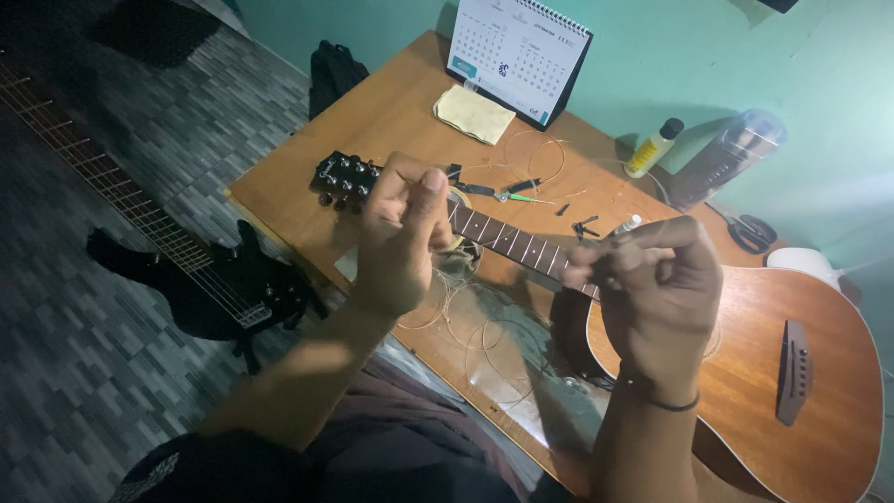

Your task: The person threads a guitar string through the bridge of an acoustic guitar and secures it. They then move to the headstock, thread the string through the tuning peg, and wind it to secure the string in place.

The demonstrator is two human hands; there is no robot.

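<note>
On the floor at far left lies a dark electric guitar [200, 279], its neck running up toward the corner. Next comes the wooden worktop [391, 112], which carries an acoustic guitar [745, 373] laid flat, headstock [345, 179] to the left and body to the right. The left hand [400, 237] is raised just above the headstock end of the neck, fingers curled and thumb pressed against the forefinger in a pinch; what it grips is too fine to make out (most likely a string, but the picture does not settle it). Below and between the hands, loose coils of guitar string [475, 321] rest on the worktop beside the neck. Behind them sit a yellow cloth [473, 114], a desk calendar [517, 58] and wire cutters [507, 192] near a few small black pegs [585, 226]. The right hand [656, 289] hovers over the place where neck meets body, fingers bunched around a small thin object I cannot identify. Farther right stand a small yellow bottle [652, 149] and a clear tumbler [726, 158] against the green wall.
</note>
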